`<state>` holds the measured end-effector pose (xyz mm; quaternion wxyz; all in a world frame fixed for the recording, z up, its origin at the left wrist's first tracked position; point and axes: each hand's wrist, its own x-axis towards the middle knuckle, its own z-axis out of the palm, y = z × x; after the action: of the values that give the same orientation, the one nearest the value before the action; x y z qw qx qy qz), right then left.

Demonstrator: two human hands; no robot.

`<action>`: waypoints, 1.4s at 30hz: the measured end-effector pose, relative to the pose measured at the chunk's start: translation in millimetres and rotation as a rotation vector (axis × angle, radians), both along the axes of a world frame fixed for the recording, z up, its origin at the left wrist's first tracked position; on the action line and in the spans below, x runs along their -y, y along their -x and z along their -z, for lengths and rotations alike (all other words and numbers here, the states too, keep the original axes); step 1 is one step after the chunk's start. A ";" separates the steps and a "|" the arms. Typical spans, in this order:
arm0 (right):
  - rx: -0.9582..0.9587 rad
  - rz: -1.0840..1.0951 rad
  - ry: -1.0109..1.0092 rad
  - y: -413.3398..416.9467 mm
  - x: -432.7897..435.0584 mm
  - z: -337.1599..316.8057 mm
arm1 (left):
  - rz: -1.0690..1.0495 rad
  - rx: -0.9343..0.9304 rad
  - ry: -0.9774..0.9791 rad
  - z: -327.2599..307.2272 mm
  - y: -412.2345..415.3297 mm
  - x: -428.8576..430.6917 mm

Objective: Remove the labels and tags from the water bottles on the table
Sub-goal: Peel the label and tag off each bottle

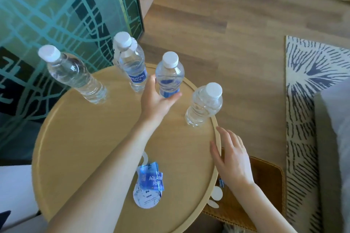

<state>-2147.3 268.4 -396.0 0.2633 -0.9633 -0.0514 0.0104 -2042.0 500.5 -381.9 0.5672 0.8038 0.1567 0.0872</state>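
Your left hand reaches across the round table and grips a labelled bottle low on its body, with the thumb on one side and the fingers curled round its blue band. Whether the base sits on the table cannot be told. Your right hand is released, fingers straight and spread over the table's rim; contact with the rim is unclear. Just left of the left thumb stands a tagged bottle, wearing a blue label and a white tag at its neck. A bare bottle stands just beyond the right fingertips, and a far bottle, also bare, stands well left of the left hand. Peeled labels lie heaped between your forearms, atop a round tag. White discs lie by your right wrist on a woven mat.
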 end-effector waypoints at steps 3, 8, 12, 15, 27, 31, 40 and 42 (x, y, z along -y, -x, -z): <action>-0.008 0.021 0.004 9.3 1.0 9.6 | -0.001 0.051 0.044 7.5 -3.9 0.9; -0.040 0.044 -0.021 18.5 2.2 1.7 | -0.083 0.045 -0.005 -0.5 15.0 1.1; -0.062 0.006 -0.030 25.0 2.4 -33.1 | -0.102 0.013 -0.004 -33.1 63.3 -0.4; -0.074 -0.042 -0.037 30.3 5.4 -76.4 | -0.114 -0.021 0.030 -73.7 103.0 -2.3; -0.013 -0.190 -0.268 33.5 31.4 -299.8 | 0.094 0.051 0.111 -304.1 196.6 44.3; 0.021 -0.275 -0.514 25.2 44.4 -384.5 | 0.218 0.139 0.162 -369.7 197.6 73.5; 0.059 -0.389 -1.063 31.0 81.5 -523.6 | 0.458 0.259 0.282 -460.4 185.4 148.8; 0.063 -0.401 -1.103 32.8 89.9 -531.1 | 0.448 0.263 0.277 -466.2 183.0 164.4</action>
<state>-2180.1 178.5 135.1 0.7169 -0.6551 -0.2384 0.0029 -2225.0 336.1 84.3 0.6922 0.7150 -0.0891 0.0409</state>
